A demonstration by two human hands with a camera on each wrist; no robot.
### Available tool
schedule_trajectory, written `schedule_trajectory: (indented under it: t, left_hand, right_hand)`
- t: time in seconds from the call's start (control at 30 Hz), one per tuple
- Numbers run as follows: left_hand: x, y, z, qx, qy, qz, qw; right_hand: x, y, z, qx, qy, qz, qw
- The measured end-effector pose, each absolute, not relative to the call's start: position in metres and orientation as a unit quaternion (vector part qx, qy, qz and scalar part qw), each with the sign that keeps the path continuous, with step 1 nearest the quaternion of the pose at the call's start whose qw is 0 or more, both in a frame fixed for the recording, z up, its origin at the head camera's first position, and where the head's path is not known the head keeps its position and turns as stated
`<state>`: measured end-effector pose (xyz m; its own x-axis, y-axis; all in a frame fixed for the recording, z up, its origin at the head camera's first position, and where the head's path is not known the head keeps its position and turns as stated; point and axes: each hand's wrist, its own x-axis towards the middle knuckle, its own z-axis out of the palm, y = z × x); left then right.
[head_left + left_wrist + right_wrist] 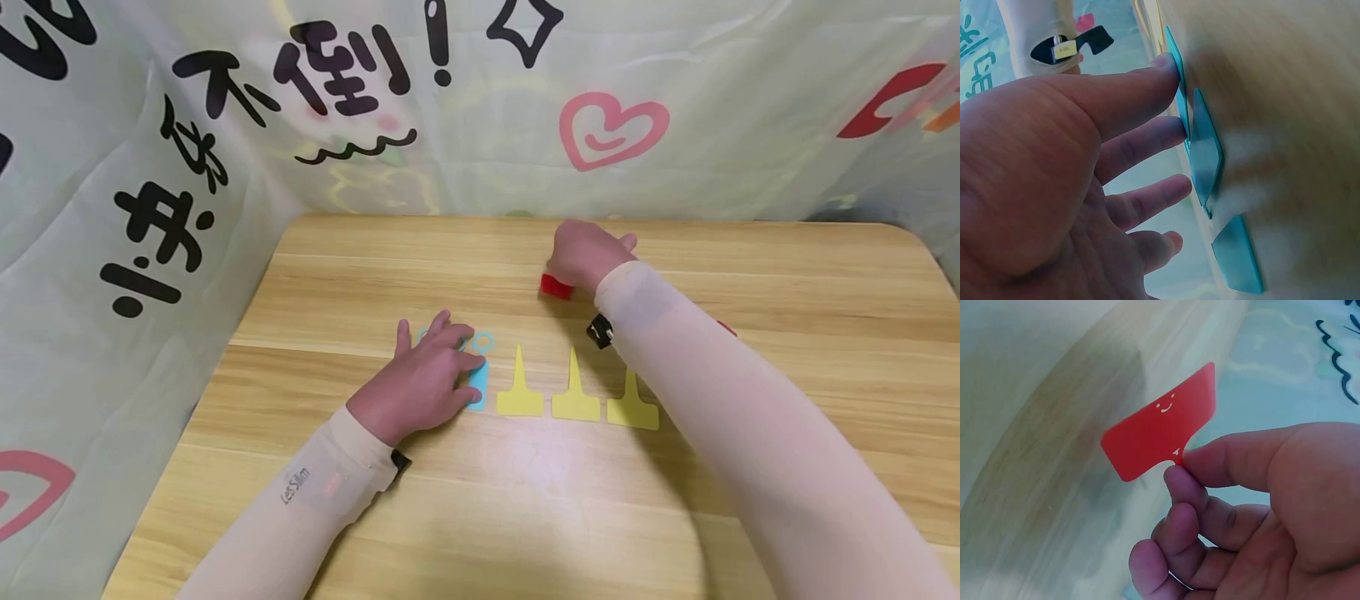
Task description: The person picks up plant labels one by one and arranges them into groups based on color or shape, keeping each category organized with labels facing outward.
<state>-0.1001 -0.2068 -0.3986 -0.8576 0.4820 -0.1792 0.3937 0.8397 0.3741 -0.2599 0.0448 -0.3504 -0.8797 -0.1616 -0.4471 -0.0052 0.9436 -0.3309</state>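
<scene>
My right hand (588, 252) is over the far part of the table, pinching a red plant label (1159, 425) by its narrow neck between thumb and forefinger. The label has a small smiling face and a broad, flat head. Nearer to me, my left hand (420, 379) spreads its fingers over a row of flat blue tags (478, 385) with ring-shaped tops. Its thumb and forefinger touch one blue tag in the left wrist view, while two more blue tags (1205, 150) lie beside the fingers. The hand hides most of that row in the head view.
Three yellow T-shaped plant labels (520, 400) lie in a row right of the blue tags, the last partly behind my right forearm. Another red piece (726, 328) peeks out past that forearm. A printed cloth (480, 175) hangs behind the wooden table (390, 275).
</scene>
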Motion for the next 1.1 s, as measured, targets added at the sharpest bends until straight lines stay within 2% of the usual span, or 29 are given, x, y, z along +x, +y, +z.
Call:
schedule_trajectory:
  t: [0.2,0.4,0.6,0.9,1.1]
  left_hand:
    - [-0.1,-0.205,-0.398,0.229,0.95,0.162,0.135]
    - [-0.1,-0.204,-0.398,0.233,0.95,0.163,0.13]
    - [-0.099,-0.206,-0.398,0.229,0.949,0.169,0.136]
    - [-0.099,-0.205,-0.397,0.22,0.948,0.176,0.148]
    - [-0.098,-0.204,-0.395,0.22,0.949,0.171,0.148]
  right_hand:
    - [-0.239,0.054,-0.339,-0.046,0.956,-0.153,0.248]
    - [-0.203,0.065,-0.333,-0.047,0.962,-0.128,0.236]
    - [-0.154,0.068,-0.334,-0.067,0.959,-0.132,0.243]
    - [-0.067,0.055,-0.349,-0.15,0.965,-0.128,0.176]
    - [-0.025,0.039,-0.363,-0.205,0.963,-0.038,0.17]
